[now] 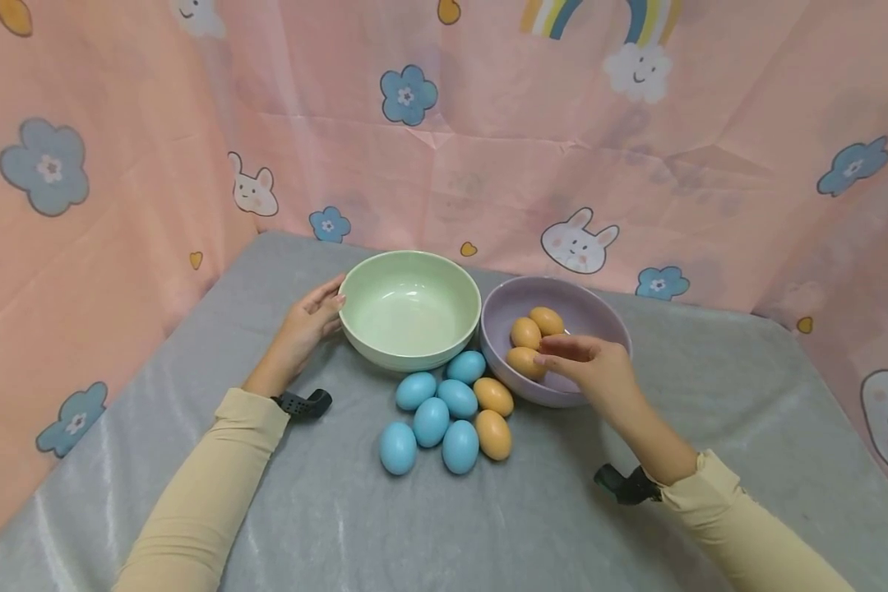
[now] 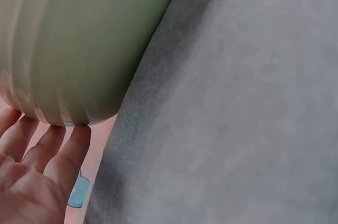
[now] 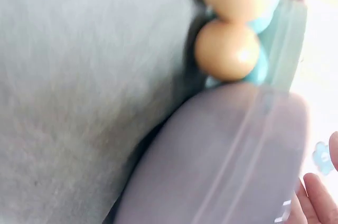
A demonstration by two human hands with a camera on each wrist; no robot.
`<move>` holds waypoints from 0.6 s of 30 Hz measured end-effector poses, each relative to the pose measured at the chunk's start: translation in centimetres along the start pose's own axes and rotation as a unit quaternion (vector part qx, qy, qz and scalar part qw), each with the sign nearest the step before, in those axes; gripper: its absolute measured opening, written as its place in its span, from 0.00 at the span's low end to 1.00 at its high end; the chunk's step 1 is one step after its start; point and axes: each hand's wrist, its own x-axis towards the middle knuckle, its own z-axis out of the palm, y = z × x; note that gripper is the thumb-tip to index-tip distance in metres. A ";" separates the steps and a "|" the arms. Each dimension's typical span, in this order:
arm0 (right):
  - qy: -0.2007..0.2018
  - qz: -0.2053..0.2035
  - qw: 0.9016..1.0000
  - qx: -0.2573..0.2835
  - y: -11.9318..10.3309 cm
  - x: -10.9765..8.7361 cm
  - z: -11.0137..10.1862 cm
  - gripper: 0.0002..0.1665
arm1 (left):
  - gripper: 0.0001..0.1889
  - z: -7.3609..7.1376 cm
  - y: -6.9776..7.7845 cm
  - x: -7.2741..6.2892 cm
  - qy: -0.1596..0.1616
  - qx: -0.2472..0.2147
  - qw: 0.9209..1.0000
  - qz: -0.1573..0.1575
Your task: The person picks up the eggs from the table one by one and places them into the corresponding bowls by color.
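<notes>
My left hand (image 1: 312, 321) rests against the left side of a pale green bowl (image 1: 385, 349); its extended fingertips touch the wall in the left wrist view. That bowl holds nothing. Over the purple bowl (image 1: 599, 316) to its right, my right hand (image 1: 592, 366) reaches in, with thumb and fingers apart beside an orange egg (image 1: 522, 363). Two more orange eggs, one nearer (image 1: 525, 333) and one farther back (image 1: 547, 321), lie in the purple bowl. In the right wrist view, the bowl wall hides part of this hand.
Several blue eggs (image 1: 431, 422) lie on the grey cloth (image 1: 326, 510) before the bowls. Two orange eggs, a front one (image 1: 494, 436) and a rear one (image 1: 493, 397), lie right of them. Pink printed curtain (image 1: 488, 164) surrounds the table at the back and sides.
</notes>
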 end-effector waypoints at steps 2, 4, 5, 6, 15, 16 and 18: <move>-0.001 -0.004 1.000 0.012 -0.2 -0.9 0.0 0.28 | 0.30 0.0 0.0 0.0 -0.001 0.000 1.000 0.001; 0.001 -0.010 1.000 0.018 -0.3 -1.8 0.1 0.28 | 0.30 0.0 -0.1 0.0 -0.001 -0.002 1.000 0.002; 0.002 -0.014 1.000 0.019 -0.4 -2.2 0.1 0.28 | 0.30 0.0 -0.1 0.0 -0.001 -0.002 1.000 0.001; 0.003 -0.018 1.000 0.017 -0.5 -2.6 0.2 0.27 | 0.30 0.0 -0.1 0.0 -0.002 -0.001 1.000 0.001; -0.009 -0.019 1.000 0.010 -0.9 -4.7 0.6 0.26 | 0.30 0.0 0.0 0.0 -0.002 -0.003 1.000 -0.001; -0.016 -0.014 1.000 0.016 -0.8 -4.9 0.7 0.26 | 0.30 0.1 0.0 0.0 -0.002 -0.003 1.000 -0.001; -0.029 -0.005 0.999 0.023 -0.7 -5.2 0.8 0.27 | 0.30 0.1 0.0 0.0 -0.003 -0.002 1.000 -0.001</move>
